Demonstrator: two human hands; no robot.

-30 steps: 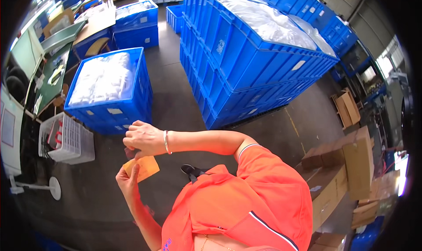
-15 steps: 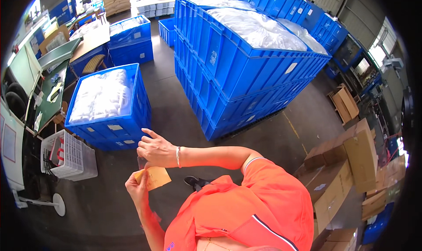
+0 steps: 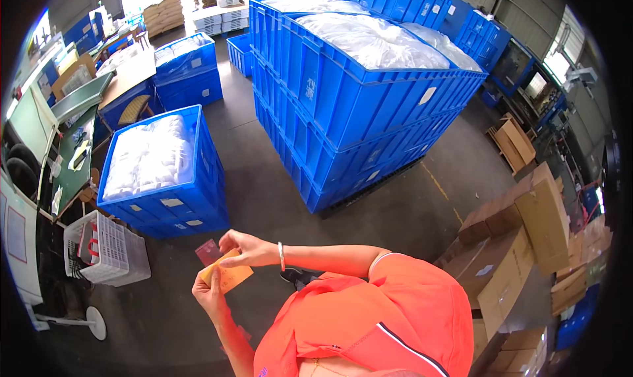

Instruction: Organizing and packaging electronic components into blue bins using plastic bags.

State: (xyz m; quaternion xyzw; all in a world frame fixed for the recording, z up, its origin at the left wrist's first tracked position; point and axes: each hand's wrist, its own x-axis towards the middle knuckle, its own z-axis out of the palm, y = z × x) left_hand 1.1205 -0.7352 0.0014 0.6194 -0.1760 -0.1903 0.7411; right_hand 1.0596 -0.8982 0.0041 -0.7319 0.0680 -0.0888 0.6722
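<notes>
The left hand is pinching the yellow paper slip between thumb and bent fingers, the slip sitting between seven and eight o'clock from the view's centre; the right hand, half-curled, is touching it from one o'clock, its grip unclear; a reddish translucent piece is showing at the slip's ten-o'clock side.

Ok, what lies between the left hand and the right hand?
The yellow slip, pinched by the left hand, reaches to the right hand; the head view shows it.
</notes>
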